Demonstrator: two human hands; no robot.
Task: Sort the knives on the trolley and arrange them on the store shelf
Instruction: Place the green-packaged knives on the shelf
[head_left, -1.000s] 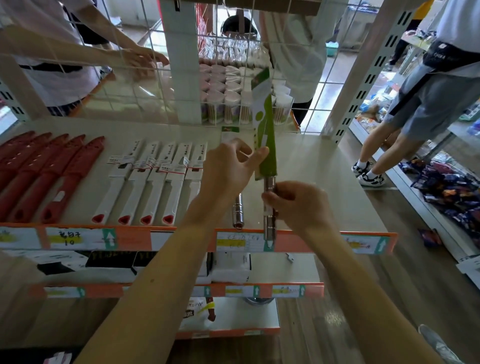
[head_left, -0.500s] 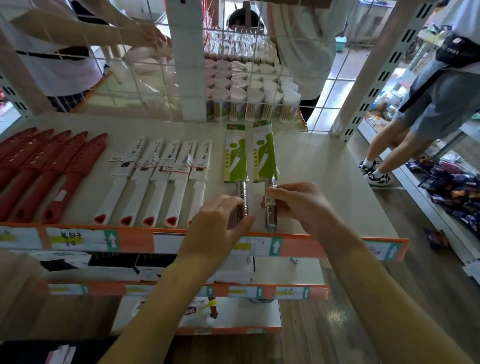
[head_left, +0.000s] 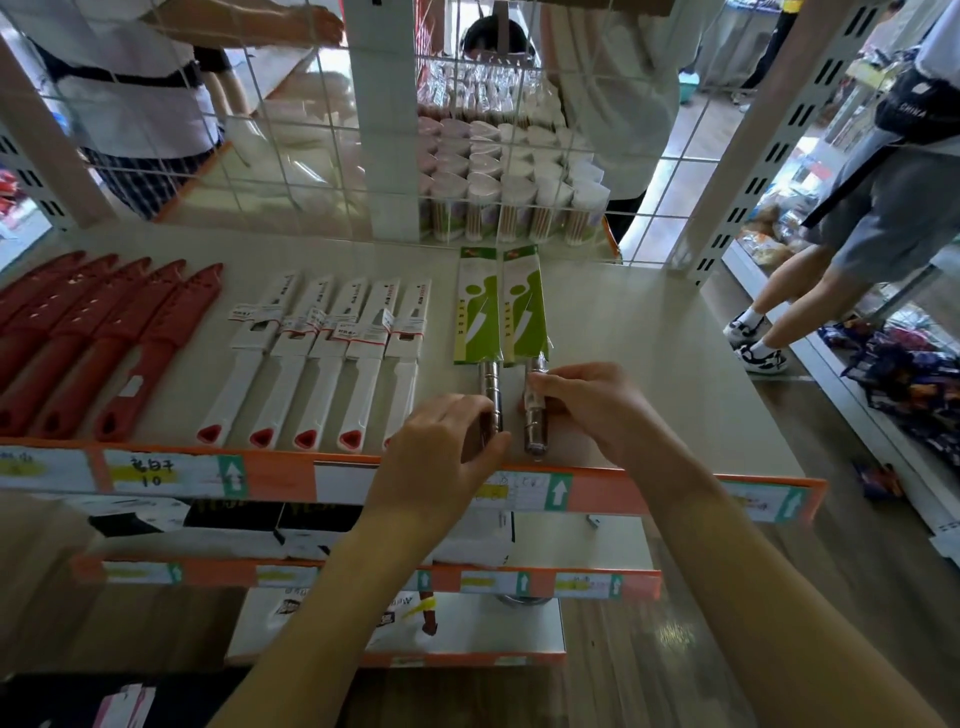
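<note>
- The fingers of the left hand are curled closed around the steel handle of the left green-sleeved knife, near its butt end at the shelf's front edge.
- The fingers of the right hand pinch the steel handle of the right green-sleeved knife from its right side, just under the sleeve.
- These two knives lie flat on the top shelf, side by side and almost touching, sleeves toward the back, handles toward the front.
- To their left lie five white-sheathed knives in a row, red-tipped handles to the front; the left hand partly hides the butt of the nearest one.
- Further left lie red-sheathed knives; five can be counted, and the row runs to the frame's edge.
- An orange price strip with labels runs along the shelf front, under both wrists.
- Behind the shelf a wire grid stands; beyond it, heart-lidded tubs stand packed together.
- Other people stand behind the grid and in the aisle at right.
</note>
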